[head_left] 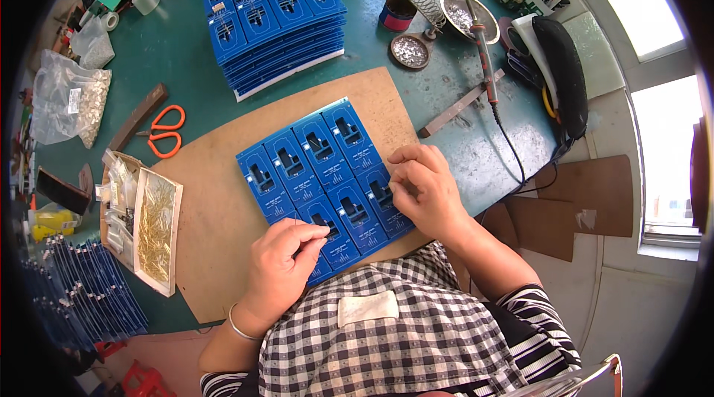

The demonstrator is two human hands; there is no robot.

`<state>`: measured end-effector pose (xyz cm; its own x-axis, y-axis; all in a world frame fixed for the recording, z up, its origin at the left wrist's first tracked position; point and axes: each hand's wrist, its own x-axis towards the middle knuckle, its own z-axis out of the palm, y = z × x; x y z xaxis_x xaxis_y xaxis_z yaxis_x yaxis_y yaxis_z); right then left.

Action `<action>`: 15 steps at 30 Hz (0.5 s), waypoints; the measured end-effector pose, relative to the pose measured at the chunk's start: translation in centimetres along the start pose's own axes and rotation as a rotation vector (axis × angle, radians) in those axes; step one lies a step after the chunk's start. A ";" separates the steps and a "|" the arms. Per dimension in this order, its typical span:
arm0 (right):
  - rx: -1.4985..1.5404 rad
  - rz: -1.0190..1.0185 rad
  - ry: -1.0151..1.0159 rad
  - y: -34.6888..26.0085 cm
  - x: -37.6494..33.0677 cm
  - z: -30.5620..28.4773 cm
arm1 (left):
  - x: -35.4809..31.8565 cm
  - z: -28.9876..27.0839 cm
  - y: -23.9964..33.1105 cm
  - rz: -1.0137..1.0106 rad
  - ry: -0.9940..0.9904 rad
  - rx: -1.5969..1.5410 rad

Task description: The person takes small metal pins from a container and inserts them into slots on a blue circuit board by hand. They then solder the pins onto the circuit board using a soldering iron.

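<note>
A blue circuit board panel (pixel 302 187), divided into several like units with black parts on them, lies tilted on a brown board (pixel 216 196). Over its lower left units is my left hand (pixel 285 257), thumb and forefinger pinched together. Above the panel's right edge, my right hand (pixel 425 190) is also closed in a pinch, its fingertips by the rightmost lower unit. Whatever either pinch holds is too small to make out. To the left sits a shallow box (pixel 177 207) with thin gold-coloured pins and small bagged white parts.
A stack of blue panels (pixel 286 43) stands at the back. Orange-handled scissors (pixel 165 131) and a bag of cream-coloured parts (pixel 91 103) lie left. A soldering iron (pixel 485 62) rests on a bowl (pixel 455 4) at right, its cord trailing. More boards (pixel 89 289) stand lower left.
</note>
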<state>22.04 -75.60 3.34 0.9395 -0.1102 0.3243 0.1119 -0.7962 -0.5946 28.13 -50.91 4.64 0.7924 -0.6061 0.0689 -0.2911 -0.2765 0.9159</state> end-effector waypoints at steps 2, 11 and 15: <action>-0.001 -0.022 -0.009 0.1 0.1 -0.1 | 0.0 0.0 0.0 -0.001 0.000 0.005; -0.079 -0.108 -0.148 -0.1 1.3 -1.6 | 0.0 0.1 -0.1 0.029 0.006 0.026; -0.079 -0.120 -0.183 0.4 1.5 -1.7 | 0.1 0.1 -0.4 0.073 0.005 0.014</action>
<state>22.93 -77.07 4.88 0.9648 0.0927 0.2461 0.2079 -0.8419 -0.4980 28.22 -50.93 4.27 0.7714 -0.6214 0.1369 -0.3554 -0.2423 0.9027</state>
